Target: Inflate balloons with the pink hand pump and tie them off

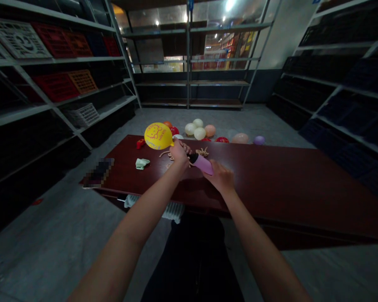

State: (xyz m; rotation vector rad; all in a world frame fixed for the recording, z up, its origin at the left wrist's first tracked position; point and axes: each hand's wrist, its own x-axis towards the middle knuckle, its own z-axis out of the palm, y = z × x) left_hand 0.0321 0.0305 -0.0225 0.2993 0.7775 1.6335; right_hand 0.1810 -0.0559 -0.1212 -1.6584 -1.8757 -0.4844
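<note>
My left hand [178, 153] is closed around the neck of an inflated yellow balloon [158, 135] with a red printed drawing, held just above the dark red table [286, 176]. My right hand [221, 178] grips a pink pump [203, 163] whose black nozzle points at the balloon's neck. Both hands meet over the table's middle. A small heap of loose tan bands or strings [201, 152] lies right behind the hands.
On the table lie a crumpled pale green balloon [142, 163] and a small red item [140, 143]. Several inflated balloons [199, 133] sit on the floor beyond the table. Metal shelving with crates [56, 86] lines the left, back and right walls.
</note>
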